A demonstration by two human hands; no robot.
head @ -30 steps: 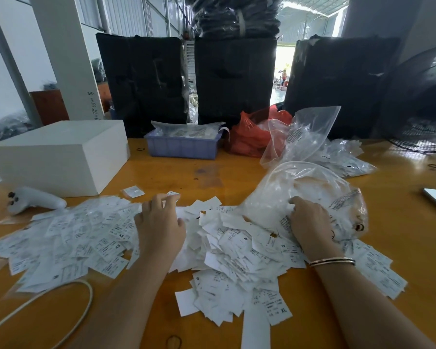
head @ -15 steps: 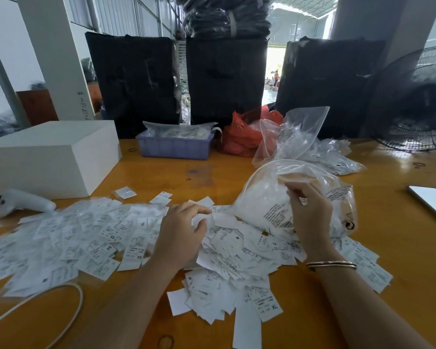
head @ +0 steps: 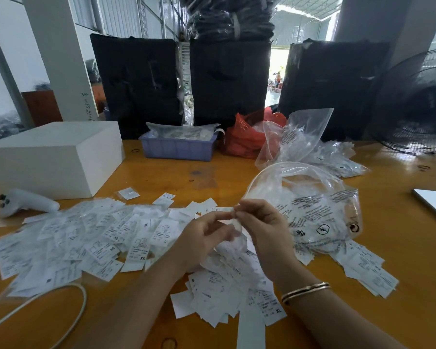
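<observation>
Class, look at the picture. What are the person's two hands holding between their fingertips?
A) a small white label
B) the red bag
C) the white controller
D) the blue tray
A: the left hand and the right hand meet and pinch a small white label above the pile of labels, while the white controller lies untouched far to the left.

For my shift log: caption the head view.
Left hand and right hand pinch one label above the pile, beside a clear bag.
</observation>
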